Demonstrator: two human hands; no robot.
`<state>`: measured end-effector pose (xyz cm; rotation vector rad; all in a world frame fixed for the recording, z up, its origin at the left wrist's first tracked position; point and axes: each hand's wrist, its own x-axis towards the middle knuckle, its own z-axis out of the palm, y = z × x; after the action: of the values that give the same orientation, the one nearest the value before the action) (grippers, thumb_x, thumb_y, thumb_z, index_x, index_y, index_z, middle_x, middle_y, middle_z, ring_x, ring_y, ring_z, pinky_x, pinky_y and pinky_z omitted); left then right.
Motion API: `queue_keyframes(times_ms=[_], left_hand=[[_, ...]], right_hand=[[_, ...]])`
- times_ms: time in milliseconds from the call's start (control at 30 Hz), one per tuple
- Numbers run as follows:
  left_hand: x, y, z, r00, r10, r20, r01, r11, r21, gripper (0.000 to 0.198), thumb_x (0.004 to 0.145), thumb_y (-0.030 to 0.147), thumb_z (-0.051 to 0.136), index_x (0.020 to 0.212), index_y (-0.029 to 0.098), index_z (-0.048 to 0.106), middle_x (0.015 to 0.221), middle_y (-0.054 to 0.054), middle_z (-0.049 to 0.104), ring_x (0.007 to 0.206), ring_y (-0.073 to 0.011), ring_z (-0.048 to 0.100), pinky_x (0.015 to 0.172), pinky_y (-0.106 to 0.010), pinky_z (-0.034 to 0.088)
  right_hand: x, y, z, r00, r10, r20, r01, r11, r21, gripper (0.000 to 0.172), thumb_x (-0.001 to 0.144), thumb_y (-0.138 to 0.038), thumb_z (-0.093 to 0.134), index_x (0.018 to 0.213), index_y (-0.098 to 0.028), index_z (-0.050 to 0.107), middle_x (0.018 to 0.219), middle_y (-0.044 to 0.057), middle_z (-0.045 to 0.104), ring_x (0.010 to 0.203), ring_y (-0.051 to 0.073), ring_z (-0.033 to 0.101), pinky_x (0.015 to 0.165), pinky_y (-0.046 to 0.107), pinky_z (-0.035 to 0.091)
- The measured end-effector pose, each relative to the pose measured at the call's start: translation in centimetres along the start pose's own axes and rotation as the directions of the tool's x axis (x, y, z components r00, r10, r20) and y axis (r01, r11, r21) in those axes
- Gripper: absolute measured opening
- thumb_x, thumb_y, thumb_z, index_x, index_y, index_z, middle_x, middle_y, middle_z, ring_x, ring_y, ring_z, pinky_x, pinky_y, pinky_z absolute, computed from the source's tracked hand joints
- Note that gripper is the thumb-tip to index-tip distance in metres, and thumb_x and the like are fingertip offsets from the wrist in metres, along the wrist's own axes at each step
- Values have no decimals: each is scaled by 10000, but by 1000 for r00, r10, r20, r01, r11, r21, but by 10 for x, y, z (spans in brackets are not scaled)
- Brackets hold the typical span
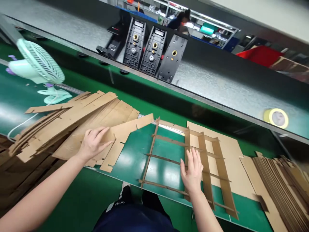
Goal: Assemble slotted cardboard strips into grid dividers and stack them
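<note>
Grid (218, 164) looks part-built, slats slotted. Your right hand (193, 170) lies flat and open on it. Your left hand (93, 143), at 9 o'clock, touches a loose strip (125, 129); you cannot tell whether it grips.

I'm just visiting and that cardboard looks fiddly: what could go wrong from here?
The left hand rests on a cardboard piece atop a loose, fanned pile; tugging it could drag neighbours off the green table. The right hand lies flat on the divider grid, whose thin strips might buckle or come apart.

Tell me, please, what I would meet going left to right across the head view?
Fan → left hand on a cardboard sheet → right hand at the cardboard grid → tape roll.
</note>
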<state>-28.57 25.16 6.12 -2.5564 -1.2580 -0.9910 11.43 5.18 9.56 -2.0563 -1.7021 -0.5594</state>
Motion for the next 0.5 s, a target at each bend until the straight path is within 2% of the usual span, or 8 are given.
queue_keyframes(times_ms=[67, 167, 233, 267, 333, 400, 433, 500], left_hand=[[14, 37, -13, 979, 202, -42, -205, 975, -86, 644, 813, 424, 634, 1388, 231, 416, 1135, -107, 636, 1034, -238, 605, 962, -410, 446], [37, 86, -20, 865, 492, -99, -502, 840, -205, 670, 802, 362, 672, 1392, 216, 390, 1121, -74, 654, 1084, -195, 597, 1000, -375, 424], [51, 113, -16, 791, 600, -121, -610, 755, -241, 572, 840, 326, 636, 1362, 237, 418, 1125, -27, 661, 1131, -153, 577, 1071, -354, 358], [56, 124, -11, 779, 614, -124, -624, 743, -242, 523, 861, 315, 612, 1348, 258, 431, 1144, -6, 658, 1163, -141, 558, 1108, -362, 310], [59, 146, 2, 833, 547, -86, -550, 802, -233, 481, 886, 329, 573, 1345, 280, 437, 1238, -12, 618, 1263, -169, 479, 1154, -421, 217], [52, 168, 20, 914, 405, 32, -386, 890, -244, 526, 889, 399, 550, 1376, 252, 416, 1378, -76, 508, 1368, -242, 339, 1153, -497, 178], [43, 180, 30, 937, 332, 112, -295, 920, -259, 570, 885, 442, 535, 1395, 225, 399, 1437, -112, 434, 1401, -275, 265, 1144, -525, 180], [18, 203, 51, 924, 245, 293, -160, 945, -286, 645, 884, 510, 492, 1423, 179, 364, 1512, -157, 292, 1428, -312, 163, 1124, -562, 196]], right_hand=[[19, -13, -27, 998, -58, 5, 58, 998, -32, 587, 909, -363, 502, 1435, -182, 315, 1450, 192, 383, 1368, 327, 310, 983, 480, 373], [38, -16, -61, 975, -161, 153, 165, 986, -13, 709, 868, -518, 533, 1434, -152, 315, 1411, 213, 429, 1331, 354, 360, 1001, 497, 336], [37, -6, -76, 919, -222, 326, 202, 975, 94, 588, 889, -527, 493, 1347, -164, 437, 1237, 174, 594, 1157, 300, 543, 940, 428, 390], [32, 2, -81, 886, -225, 407, 180, 973, 145, 475, 911, -504, 465, 1253, -178, 521, 1098, 134, 664, 1010, 254, 618, 863, 370, 426], [12, 19, -85, 840, -142, 524, 53, 982, 181, 323, 938, -458, 430, 995, -201, 618, 812, 50, 690, 707, 172, 632, 660, 270, 427], [-12, 32, -81, 828, 56, 558, -155, 979, 132, 326, 922, -466, 448, 774, -210, 584, 611, -7, 608, 526, 131, 541, 520, 233, 353], [-24, 35, -77, 823, 174, 541, -273, 956, 108, 344, 906, -480, 463, 706, -212, 543, 548, -28, 551, 480, 118, 488, 487, 227, 322], [-44, 36, -62, 794, 383, 471, -487, 865, 118, 372, 881, -504, 476, 641, -219, 468, 495, -53, 460, 451, 100, 402, 466, 221, 299]])
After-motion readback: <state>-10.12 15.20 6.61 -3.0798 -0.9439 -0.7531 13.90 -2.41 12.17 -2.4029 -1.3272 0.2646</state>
